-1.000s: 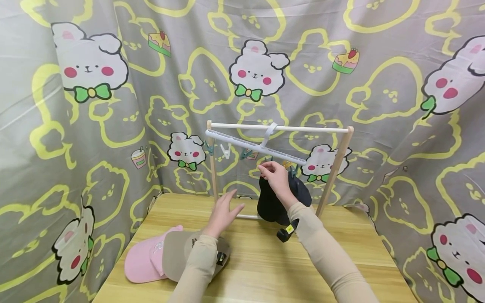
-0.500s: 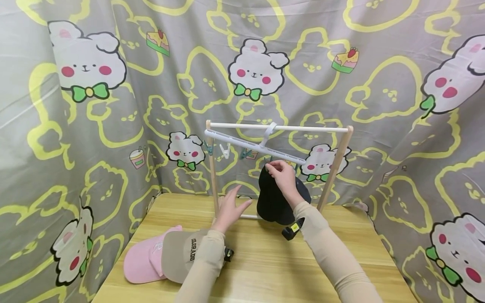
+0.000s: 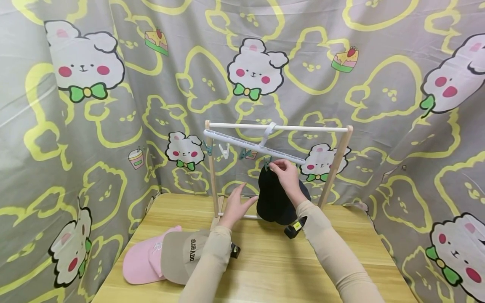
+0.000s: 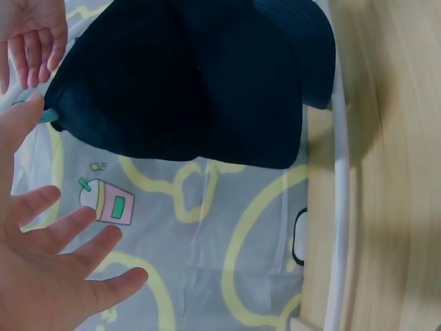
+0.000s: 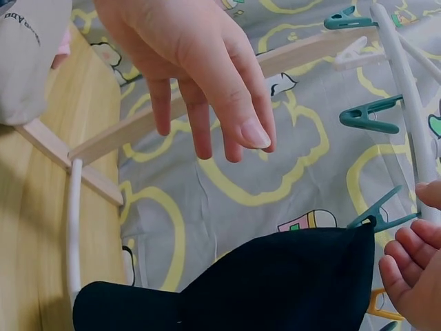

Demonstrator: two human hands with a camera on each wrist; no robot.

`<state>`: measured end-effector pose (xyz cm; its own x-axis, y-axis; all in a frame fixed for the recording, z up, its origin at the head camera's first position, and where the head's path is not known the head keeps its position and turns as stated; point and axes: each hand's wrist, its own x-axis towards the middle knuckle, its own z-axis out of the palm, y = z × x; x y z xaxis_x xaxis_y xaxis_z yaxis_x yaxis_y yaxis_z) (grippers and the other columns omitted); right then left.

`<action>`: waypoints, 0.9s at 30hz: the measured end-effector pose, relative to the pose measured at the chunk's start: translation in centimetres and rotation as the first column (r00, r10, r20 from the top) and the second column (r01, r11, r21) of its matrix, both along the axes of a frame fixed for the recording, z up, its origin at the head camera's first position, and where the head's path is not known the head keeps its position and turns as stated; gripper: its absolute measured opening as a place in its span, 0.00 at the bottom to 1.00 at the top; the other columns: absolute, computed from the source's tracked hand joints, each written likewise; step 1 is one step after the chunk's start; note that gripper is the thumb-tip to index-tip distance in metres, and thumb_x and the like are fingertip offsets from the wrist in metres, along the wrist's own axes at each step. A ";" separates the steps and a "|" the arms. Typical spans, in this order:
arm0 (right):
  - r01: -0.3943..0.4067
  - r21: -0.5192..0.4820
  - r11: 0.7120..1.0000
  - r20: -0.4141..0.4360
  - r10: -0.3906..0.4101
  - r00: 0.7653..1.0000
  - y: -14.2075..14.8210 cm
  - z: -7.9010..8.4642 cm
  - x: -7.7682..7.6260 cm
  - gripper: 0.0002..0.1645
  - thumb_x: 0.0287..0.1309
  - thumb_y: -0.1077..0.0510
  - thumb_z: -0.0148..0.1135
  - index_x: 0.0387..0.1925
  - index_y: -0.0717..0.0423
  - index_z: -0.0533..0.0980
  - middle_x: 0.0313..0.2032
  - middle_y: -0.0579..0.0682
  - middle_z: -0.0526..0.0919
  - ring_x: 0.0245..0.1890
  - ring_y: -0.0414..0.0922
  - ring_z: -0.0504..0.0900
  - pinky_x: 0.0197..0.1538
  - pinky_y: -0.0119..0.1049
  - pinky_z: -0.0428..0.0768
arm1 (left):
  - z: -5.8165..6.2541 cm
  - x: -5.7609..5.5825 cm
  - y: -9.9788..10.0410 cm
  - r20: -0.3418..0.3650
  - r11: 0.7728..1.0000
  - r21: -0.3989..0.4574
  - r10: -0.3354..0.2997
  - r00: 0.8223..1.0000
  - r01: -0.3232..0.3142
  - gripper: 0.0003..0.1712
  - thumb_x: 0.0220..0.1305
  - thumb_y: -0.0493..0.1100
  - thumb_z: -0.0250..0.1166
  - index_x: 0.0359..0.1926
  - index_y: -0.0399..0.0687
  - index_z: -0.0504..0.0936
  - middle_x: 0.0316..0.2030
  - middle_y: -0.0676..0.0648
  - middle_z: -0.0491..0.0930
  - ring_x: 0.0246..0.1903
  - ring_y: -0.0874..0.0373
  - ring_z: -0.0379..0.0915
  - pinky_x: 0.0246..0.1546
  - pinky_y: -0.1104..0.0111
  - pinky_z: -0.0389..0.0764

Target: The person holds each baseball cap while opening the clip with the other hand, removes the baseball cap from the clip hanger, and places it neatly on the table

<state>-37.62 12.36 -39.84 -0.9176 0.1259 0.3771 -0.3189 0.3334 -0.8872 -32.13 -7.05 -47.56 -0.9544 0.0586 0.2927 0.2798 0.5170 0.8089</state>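
A black cap [image 3: 273,198] hangs below the light hanger [image 3: 242,144], held by a teal clip [image 5: 376,216] at its edge. A yellow clip [image 5: 375,303] shows behind it in the right wrist view. My right hand [image 3: 289,179] is beside the teal clip, at the cap's upper edge. Its fingers are loosely bent and nothing shows between them; contact with the clip is unclear. To the cap's left is my left hand [image 3: 235,206], fingers spread and holding nothing, apart from the cap in the left wrist view [image 4: 62,269].
A wooden rack with a white top bar [image 3: 235,126] carries the tilted hanger. Further clips, teal [image 5: 372,114] and white [image 5: 355,54], hang along it. A beige cap [image 3: 178,256] and a pink cap [image 3: 140,263] lie at the table's [image 3: 265,269] left. Patterned curtains [image 3: 189,25] surround it.
My right hand has moved a little right along the cap's upper edge, uncovering the teal clip. My left hand has shifted right and slightly up, toward the black cap.
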 end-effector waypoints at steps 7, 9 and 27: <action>0.008 0.028 1.000 -0.013 -0.007 1.000 0.1 -0.1 -0.3 0.18 0.59 0.49 0.67 0.42 0.60 0.81 0.40 0.59 0.86 0.40 0.47 0.82 0.39 0.29 0.76 | -0.5 -0.8 0.6 0.029 0.999 0.037 0.008 1.000 -0.009 0.43 0.61 0.61 0.65 0.72 0.53 0.62 0.70 0.41 0.63 0.69 0.43 0.60 0.68 0.48 0.65; 0.009 0.033 0.999 -0.012 -0.009 1.000 0.1 -0.1 -0.4 0.19 0.59 0.49 0.67 0.43 0.60 0.81 0.41 0.59 0.86 0.41 0.49 0.82 0.40 0.29 0.77 | -0.5 -1.0 0.8 0.034 0.998 0.062 0.003 0.999 -0.005 0.41 0.62 0.58 0.66 0.72 0.52 0.63 0.70 0.40 0.64 0.69 0.42 0.61 0.67 0.47 0.65; 0.019 0.074 0.997 0.030 -0.021 0.999 -0.7 -0.2 -1.1 0.25 0.58 0.49 0.68 0.50 0.62 0.79 0.48 0.60 0.84 0.50 0.53 0.83 0.53 0.48 0.81 | -0.9 -2.7 2.4 0.086 0.992 0.127 -0.021 0.996 0.010 0.42 0.62 0.58 0.66 0.73 0.52 0.62 0.71 0.40 0.63 0.69 0.44 0.61 0.67 0.49 0.66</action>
<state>-38.74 11.71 -40.05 -0.9264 0.1170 0.3580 -0.2847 0.4046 -0.8690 -34.84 -4.65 -48.41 -0.9759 0.0413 0.2142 0.2123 0.4055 0.8891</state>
